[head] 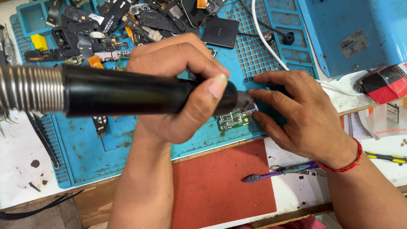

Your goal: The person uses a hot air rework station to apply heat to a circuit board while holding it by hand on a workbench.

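The left hand (178,85) grips a black hot-air wand with a ribbed metal hose (127,91), its nozzle on a small green circuit board (232,120) lying near the front edge of the blue work mat (85,148). The right hand (296,114), fingers extended, steadies the board's edge. This looks like the heating step; next calls for keeping the nozzle steady.

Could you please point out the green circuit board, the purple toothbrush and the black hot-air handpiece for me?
green circuit board (232,120), head view, on its exposed green face.
purple toothbrush (280,171), head view, mid-handle.
black hot-air handpiece (110,91), head view, on its black barrel.
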